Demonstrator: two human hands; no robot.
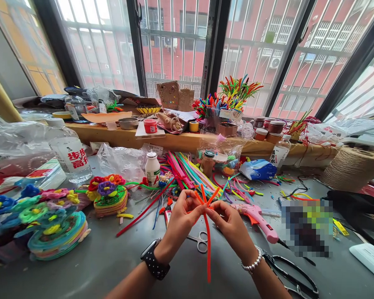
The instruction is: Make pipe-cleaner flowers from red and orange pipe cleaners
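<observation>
My left hand (180, 218) and my right hand (229, 224) meet above the grey table (112, 257), both pinching a bundle of orange pipe cleaners (207, 232). Short orange ends fan out above my fingers, and one long stem hangs down between my wrists. A black watch is on my left wrist, a bead bracelet on my right. A pink glue gun (257, 216) lies just right of my right hand. Small scissors (200, 241) lie under my hands.
Finished pipe-cleaner flower coasters (110, 195) and a second stack (54, 230) sit at the left, beside a water bottle (69, 151). Loose pipe cleaners (187, 170) lie ahead. A twine spool (350, 168) stands at the right, black shears (291, 276) at the near right, a cluttered wooden shelf (180, 141) behind.
</observation>
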